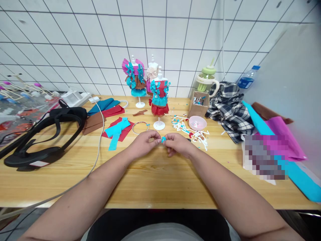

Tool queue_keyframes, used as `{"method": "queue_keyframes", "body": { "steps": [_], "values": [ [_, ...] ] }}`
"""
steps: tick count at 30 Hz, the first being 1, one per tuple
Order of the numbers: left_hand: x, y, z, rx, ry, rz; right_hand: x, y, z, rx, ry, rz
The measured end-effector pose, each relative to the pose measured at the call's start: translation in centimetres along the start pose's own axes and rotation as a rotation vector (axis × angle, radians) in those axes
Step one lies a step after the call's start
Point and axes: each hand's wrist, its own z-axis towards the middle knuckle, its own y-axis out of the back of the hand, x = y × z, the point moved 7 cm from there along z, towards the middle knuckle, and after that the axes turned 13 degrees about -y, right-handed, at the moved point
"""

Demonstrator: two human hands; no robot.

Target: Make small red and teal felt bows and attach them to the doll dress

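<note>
A small crumpled blue paper piece (163, 139) is pinched between the fingertips of both hands, above the middle of the table. My left hand (145, 144) holds its left side and my right hand (178, 144) its right side, the fingers of each pressed together. Just behind them stands a small white dress form (159, 97) in a red and blue paper dress. Flat blue strips (116, 130) lie over red paper to the left of my left hand. White sticks and scraps (181, 125) are scattered beyond my right hand, beside a pink bowl (197, 123).
Two more dressed forms (135, 78) stand near the tiled wall. A black headset (61, 134) and a white cable (99, 144) are at left. A cardboard box (199, 105), checked cloth (232, 110) and colored paper (284, 137) lie to the right.
</note>
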Motion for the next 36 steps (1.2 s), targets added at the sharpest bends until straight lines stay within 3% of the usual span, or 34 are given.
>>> {"method": "queue_keyframes", "body": {
  "steps": [4,6,9,12,15,18,20,22,29,36],
  "values": [
    [0.7,0.0,-0.1,-0.045,0.107,-0.243,0.5,0.2,-0.4,-0.016,0.068,0.021],
    [1.5,0.0,-0.3,-0.104,0.214,-0.456,1.9,0.9,-1.2,-0.156,0.263,-0.037],
    [2.5,-0.5,-1.0,-0.163,0.393,-0.761,4.1,1.0,-3.5,-0.380,0.641,-0.311],
    [2.7,-1.3,-1.4,-0.099,0.475,-0.890,4.7,0.2,-4.7,-0.486,0.833,-0.547],
    [2.4,-1.4,-1.2,-0.055,0.433,-0.808,4.5,0.7,-4.3,-0.548,0.771,-0.537],
    [1.8,0.1,-0.5,-0.137,0.247,-0.396,4.0,1.7,-3.3,-0.578,0.608,-0.417],
    [1.0,0.9,-0.2,-0.187,0.120,-0.136,3.5,1.9,-2.4,-0.531,0.503,-0.348],
    [0.6,1.2,-0.1,-0.208,0.072,-0.029,2.9,1.6,-1.7,-0.444,0.426,-0.286],
    [0.0,1.8,-0.2,-0.235,0.026,0.063,2.2,0.9,-0.9,-0.252,0.349,-0.058],
    [0.0,1.5,-0.2,-0.208,0.100,-0.046,2.1,1.0,-1.0,-0.213,0.282,0.023]
  ]
}}
